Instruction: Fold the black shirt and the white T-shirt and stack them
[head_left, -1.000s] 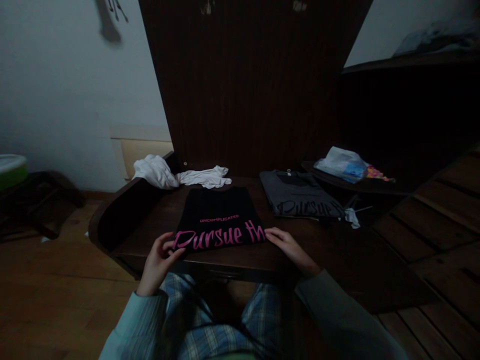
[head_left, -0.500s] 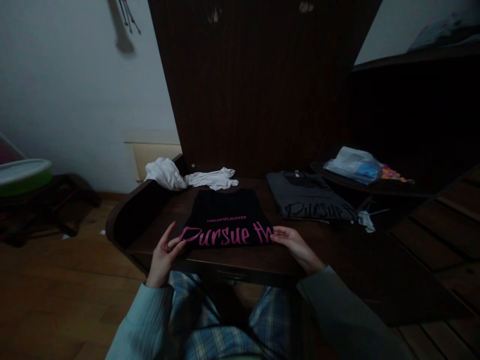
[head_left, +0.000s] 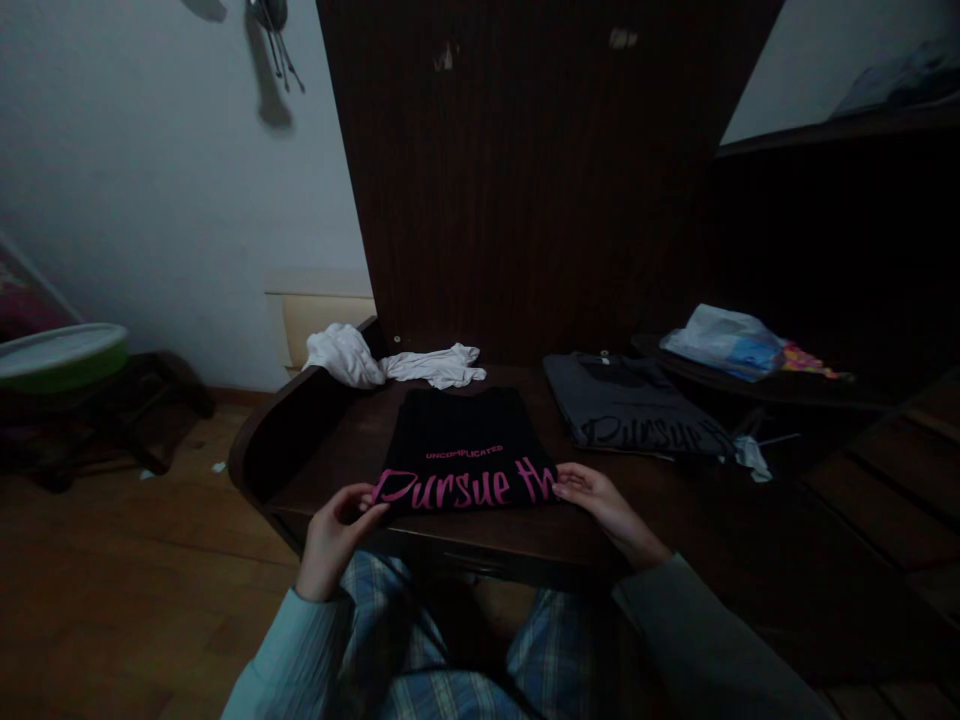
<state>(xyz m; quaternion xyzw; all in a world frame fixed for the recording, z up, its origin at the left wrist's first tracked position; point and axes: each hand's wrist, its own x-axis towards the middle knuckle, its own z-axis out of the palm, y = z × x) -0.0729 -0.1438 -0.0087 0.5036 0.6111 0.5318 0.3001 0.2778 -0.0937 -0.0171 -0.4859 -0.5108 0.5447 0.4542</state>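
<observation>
A folded black T-shirt (head_left: 463,425) with pink lettering lies flat on the dark wooden desk (head_left: 330,460), close to its front edge. My left hand (head_left: 335,535) pinches the shirt's near left corner between thumb and fingers. At the near right corner, my right hand (head_left: 607,510) grips the cloth, thumb tucked out of sight. Right of the black shirt rests a folded grey T-shirt (head_left: 630,405) with black lettering, apparently on other folded cloth.
White crumpled cloths (head_left: 345,355) lie at the desk's back left, by its raised curved side (head_left: 259,440). A plastic bag (head_left: 724,340) sits on a low shelf at right. A green-sided tub (head_left: 67,358) stands on a dark stool at far left.
My left fingers, more spread before, have closed on the shirt's left corner. My right hand stays at the right corner. The whole view has shifted slightly, so everything appears lower and further right.
</observation>
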